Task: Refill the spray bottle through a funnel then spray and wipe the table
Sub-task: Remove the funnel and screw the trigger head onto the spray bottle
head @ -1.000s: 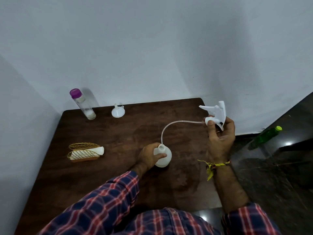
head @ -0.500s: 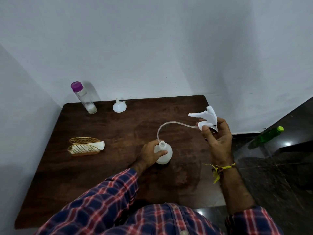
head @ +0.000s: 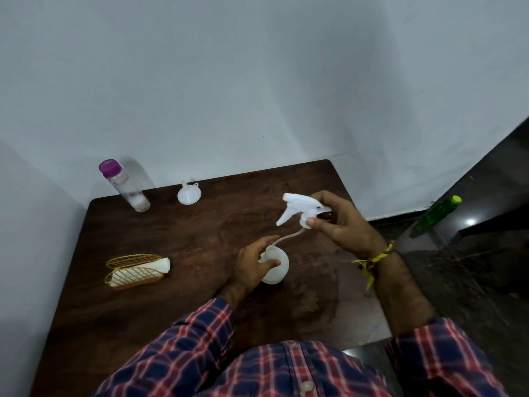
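A white spray bottle body [head: 277,267] stands on the dark wooden table [head: 177,308], and my left hand [head: 254,265] is wrapped around its neck. My right hand [head: 340,222] holds the white trigger spray head [head: 300,210] above and to the right of the bottle. Its thin clear dip tube [head: 286,237] curves down into the bottle mouth. A small white funnel [head: 189,193] sits upside down near the table's back edge. A clear bottle with a purple cap [head: 123,184] stands at the back left. White cloth lies in a gold wire holder [head: 137,270] at the left.
White walls close in behind and to the left of the table. A green bottle [head: 438,214] lies on the dark glossy floor to the right. The table's right edge runs just past my right forearm.
My right hand has brought the spray head left and down toward the bottle, feeding more of the tube into it. My left hand has stayed on the bottle.
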`<state>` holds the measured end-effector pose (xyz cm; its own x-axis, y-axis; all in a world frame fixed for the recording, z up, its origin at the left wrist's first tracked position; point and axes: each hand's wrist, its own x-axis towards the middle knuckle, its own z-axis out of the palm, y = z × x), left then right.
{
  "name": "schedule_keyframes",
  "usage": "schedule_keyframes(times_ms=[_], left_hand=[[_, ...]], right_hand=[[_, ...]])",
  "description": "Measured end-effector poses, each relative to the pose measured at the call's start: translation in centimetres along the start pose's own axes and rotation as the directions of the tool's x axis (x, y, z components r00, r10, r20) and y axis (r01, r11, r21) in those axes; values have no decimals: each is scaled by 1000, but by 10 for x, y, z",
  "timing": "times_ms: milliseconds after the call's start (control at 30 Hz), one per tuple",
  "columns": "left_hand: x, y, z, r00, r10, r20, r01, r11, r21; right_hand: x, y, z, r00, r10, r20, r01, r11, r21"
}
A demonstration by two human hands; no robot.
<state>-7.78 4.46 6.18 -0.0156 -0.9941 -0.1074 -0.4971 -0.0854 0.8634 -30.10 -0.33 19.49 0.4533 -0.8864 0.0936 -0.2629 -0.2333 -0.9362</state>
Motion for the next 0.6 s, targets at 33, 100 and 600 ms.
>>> schedule_keyframes(times_ms=[33,100,600], left_hand=[[0,0,0,1000,14,-1,-14,1000,0],[-1,-1,1,1000,24,-3,-24,1000,5],[-4,-8,5,997,-76,-18,75,996,-47]], right_hand=[[4,1,7,1000,-2,8,3,1000,-16],[12,8,23,1000,-1,16,2,999,-35],[-5,67,111,971,9,-237,-26,997,-67]])
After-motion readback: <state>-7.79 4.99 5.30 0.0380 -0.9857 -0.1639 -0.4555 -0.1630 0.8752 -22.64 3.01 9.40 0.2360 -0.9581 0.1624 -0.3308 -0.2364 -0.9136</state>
